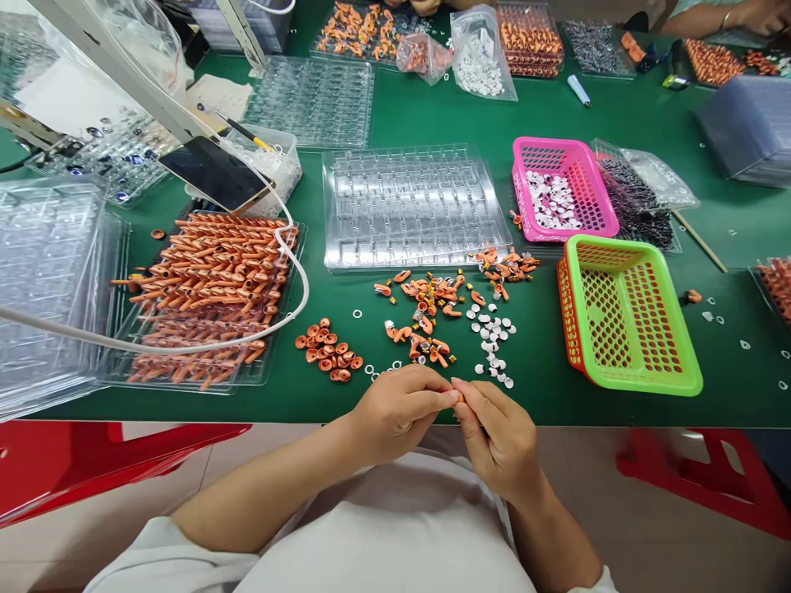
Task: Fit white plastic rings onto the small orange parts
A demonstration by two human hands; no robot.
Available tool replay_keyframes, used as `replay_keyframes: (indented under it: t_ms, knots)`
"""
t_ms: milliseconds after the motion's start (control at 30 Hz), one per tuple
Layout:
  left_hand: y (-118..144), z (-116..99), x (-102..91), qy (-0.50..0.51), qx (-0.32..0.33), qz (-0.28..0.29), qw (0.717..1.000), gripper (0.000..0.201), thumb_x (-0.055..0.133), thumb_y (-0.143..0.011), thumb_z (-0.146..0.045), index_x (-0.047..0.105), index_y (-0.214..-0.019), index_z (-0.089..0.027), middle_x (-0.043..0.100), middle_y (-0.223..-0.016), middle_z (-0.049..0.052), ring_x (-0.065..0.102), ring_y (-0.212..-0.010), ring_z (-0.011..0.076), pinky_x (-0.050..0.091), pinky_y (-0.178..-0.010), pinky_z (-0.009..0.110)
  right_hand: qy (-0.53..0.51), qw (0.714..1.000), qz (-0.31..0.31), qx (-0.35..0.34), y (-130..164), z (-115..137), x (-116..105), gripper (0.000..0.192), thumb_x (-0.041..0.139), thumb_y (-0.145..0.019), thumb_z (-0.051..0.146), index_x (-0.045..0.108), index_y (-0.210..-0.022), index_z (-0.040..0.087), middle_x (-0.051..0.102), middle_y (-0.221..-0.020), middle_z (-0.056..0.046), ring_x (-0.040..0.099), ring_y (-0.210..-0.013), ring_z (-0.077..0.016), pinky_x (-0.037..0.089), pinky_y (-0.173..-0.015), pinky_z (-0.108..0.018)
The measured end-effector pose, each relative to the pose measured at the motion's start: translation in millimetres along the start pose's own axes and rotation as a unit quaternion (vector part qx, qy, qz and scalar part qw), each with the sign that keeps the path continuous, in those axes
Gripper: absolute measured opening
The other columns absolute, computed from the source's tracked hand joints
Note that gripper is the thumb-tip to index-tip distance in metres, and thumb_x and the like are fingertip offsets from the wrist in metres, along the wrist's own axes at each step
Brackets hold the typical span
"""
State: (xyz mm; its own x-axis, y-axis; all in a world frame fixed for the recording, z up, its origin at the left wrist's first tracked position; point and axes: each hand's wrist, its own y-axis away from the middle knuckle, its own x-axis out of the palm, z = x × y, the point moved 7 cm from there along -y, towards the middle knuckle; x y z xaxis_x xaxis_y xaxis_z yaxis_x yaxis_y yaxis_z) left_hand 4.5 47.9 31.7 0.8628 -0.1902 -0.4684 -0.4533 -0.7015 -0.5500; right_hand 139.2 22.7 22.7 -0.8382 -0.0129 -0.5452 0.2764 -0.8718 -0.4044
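Observation:
My left hand and my right hand meet fingertip to fingertip at the table's near edge, pinching a small orange part between them; most of it is hidden by the fingers. Just beyond lie loose orange parts, small white rings and a little heap of orange pieces on the green table. A clear compartment tray lies farther back in the middle.
A tray piled with orange parts sits at the left under a white cable and a phone. A green basket and a pink basket with white rings stand at the right. Another person's arm shows far right.

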Motion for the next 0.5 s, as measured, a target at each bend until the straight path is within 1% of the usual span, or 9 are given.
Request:
replay_keyframes:
  t_ms: [167, 333, 400, 500]
  knots:
    - [-0.3, 0.1, -0.7, -0.009, 0.008, 0.000, 1.000, 0.022, 0.054, -0.089, -0.003, 0.066, -0.102, -0.016, 0.073, -0.088, 0.009, 0.070, -0.077, 0.0150, 0.057, -0.066, 0.024, 0.016, 1.000, -0.008, -0.009, 1.6, 0.4, 0.4, 0.046, 0.054, -0.090, 0.003, 0.057, -0.133, 0.020, 0.070, -0.098, -0.013, 0.068, -0.087, -0.0231, 0.058, -0.069, -0.036]
    - [-0.6, -0.9, 0.1, 0.004, 0.010, -0.004, 1.000, 0.022, 0.055, -0.088, -0.002, 0.065, -0.102, -0.016, 0.074, -0.088, 0.010, 0.070, -0.077, 0.0146, 0.057, -0.067, 0.024, 0.000, 1.000, -0.013, -0.004, 1.1, 0.1, -1.2, 0.044, 0.054, -0.091, 0.003, 0.058, -0.131, 0.019, 0.069, -0.098, -0.013, 0.066, -0.084, -0.0206, 0.058, -0.067, -0.033]
    - [-2.2, -1.4, -0.9, -0.004, 0.003, -0.009, 1.000, 0.020, 0.056, -0.089, -0.004, 0.065, -0.101, -0.017, 0.074, -0.089, 0.009, 0.070, -0.078, 0.0141, 0.057, -0.068, 0.023, -0.006, 1.000, -0.017, -0.002, 0.7, -0.1, -3.3, 0.044, 0.053, -0.091, 0.003, 0.058, -0.132, 0.019, 0.069, -0.099, -0.012, 0.066, -0.084, -0.0197, 0.058, -0.067, -0.032]
    - [-4.4, 1.3, -2.7, -0.044, -0.029, -0.015, 0.999, 0.013, 0.060, -0.089, -0.010, 0.068, -0.096, -0.018, 0.072, -0.085, 0.006, 0.068, -0.075, 0.0130, 0.055, -0.064, 0.021, 0.000, 1.000, -0.024, -0.009, 0.3, -0.3, -6.4, 0.044, 0.055, -0.091, 0.002, 0.057, -0.132, 0.018, 0.069, -0.100, -0.012, 0.067, -0.087, -0.0200, 0.058, -0.069, -0.032]
